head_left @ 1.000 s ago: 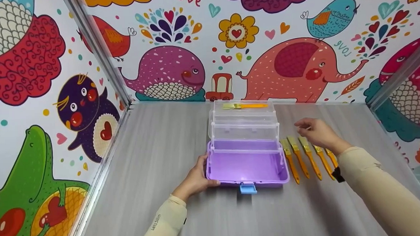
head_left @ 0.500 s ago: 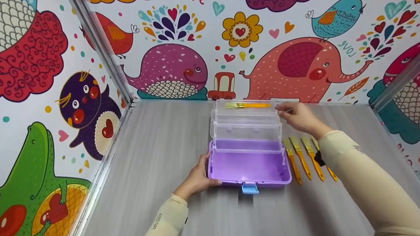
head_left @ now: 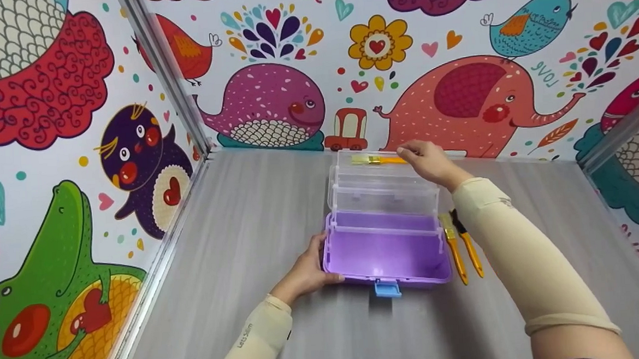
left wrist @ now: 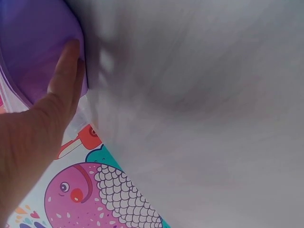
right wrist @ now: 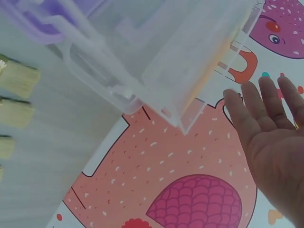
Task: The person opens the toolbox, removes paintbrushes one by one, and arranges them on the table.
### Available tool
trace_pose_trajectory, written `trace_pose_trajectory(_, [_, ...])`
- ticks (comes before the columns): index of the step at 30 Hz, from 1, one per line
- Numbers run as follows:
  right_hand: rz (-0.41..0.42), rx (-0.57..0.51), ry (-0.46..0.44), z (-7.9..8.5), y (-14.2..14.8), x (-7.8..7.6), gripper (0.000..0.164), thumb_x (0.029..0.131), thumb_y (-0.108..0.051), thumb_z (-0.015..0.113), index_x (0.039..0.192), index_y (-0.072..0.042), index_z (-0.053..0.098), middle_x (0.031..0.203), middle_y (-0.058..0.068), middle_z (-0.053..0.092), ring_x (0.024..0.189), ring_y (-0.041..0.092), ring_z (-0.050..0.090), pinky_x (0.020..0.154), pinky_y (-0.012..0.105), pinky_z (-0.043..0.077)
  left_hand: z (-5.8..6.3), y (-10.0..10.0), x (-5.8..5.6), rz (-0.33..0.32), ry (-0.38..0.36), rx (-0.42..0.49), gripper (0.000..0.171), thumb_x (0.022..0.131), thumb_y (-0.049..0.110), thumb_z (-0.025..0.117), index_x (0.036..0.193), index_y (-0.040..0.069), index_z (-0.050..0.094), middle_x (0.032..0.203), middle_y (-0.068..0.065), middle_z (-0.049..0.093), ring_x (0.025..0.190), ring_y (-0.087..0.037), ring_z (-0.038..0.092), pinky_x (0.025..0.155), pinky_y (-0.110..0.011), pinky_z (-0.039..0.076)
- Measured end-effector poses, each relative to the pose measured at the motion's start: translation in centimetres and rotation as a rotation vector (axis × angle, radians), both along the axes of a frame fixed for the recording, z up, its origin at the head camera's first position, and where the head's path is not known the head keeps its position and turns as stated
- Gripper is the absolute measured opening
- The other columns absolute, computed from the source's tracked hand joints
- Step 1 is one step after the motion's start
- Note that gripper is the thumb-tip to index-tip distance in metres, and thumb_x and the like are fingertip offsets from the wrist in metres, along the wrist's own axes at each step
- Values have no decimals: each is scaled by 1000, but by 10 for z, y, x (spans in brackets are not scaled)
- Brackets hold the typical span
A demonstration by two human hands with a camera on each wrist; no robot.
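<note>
My left hand [head_left: 305, 273] holds the left front corner of a purple tiered storage box [head_left: 386, 252], thumb at the front and fingers along the side. In the left wrist view those fingers lie against its purple wall [left wrist: 35, 47]. The clear trays [head_left: 386, 200] are raised and spread toward the back. A paintbrush [head_left: 374, 160] with pale bristles and an orange handle lies in the rear tray. My right hand [head_left: 431, 162] is over that tray's right end, overlapping the handle's end. In the right wrist view its fingers are extended and spread beside the tray, holding nothing.
Right of the box, paintbrushes [head_left: 454, 254] lie on the grey tabletop [head_left: 256, 215], partly hidden by my right sleeve [head_left: 520, 256]. Several bristle ends [right wrist: 19, 78] show in the right wrist view. A blue latch [head_left: 388, 289] hangs at the box's front. Cartoon-printed walls [head_left: 271, 100] enclose the table.
My right hand has moved left and back, from above the brushes on the table to the rear tray. My left hand stays on the box. The head view has shifted slightly.
</note>
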State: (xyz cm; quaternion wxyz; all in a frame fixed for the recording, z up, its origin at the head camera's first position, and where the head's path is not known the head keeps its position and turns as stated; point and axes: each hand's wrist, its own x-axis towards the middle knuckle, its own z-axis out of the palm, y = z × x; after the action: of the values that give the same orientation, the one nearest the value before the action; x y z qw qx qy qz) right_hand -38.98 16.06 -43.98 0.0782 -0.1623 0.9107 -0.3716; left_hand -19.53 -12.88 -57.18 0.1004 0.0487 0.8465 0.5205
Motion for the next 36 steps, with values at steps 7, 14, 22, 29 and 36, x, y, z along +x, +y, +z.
trace_pose_trajectory(7, [13,73,-39,-6,-5,-8,71,103,-56,38,142,1,51,142,22,52,135,39,42,111,56,30,2,1,1,3,-4,8,108,67,11,91,153,10,26,147,-25,44,131,-40,45,111,-53,31])
trace_pose_trajectory(14, [-24,125,-76,-10,-1,-12,86,98,-68,31,147,1,44,150,24,43,140,42,33,114,59,23,4,4,1,-4,-1,-13,108,66,13,91,153,11,27,144,-28,45,129,-42,47,110,-54,33])
trace_pose_trajectory(22, [-9,205,-82,-19,-3,-15,76,103,-59,31,146,2,46,146,25,46,137,43,37,112,58,27,5,5,1,-20,25,8,105,67,11,92,151,8,29,143,-24,48,126,-38,49,110,-51,33])
trace_pose_trajectory(29, [16,284,-25,-23,-11,-17,68,106,-51,32,142,3,51,137,26,54,131,46,44,109,60,32,4,2,0,-6,18,-2,107,67,11,91,152,8,27,145,-26,46,129,-40,47,111,-51,32])
trace_pose_trajectory(36, [69,290,46,-31,-19,-19,47,107,-30,42,135,4,58,133,24,59,126,42,51,108,57,35,2,0,1,-4,9,-1,108,67,11,91,153,7,26,146,-27,44,130,-40,46,112,-51,31])
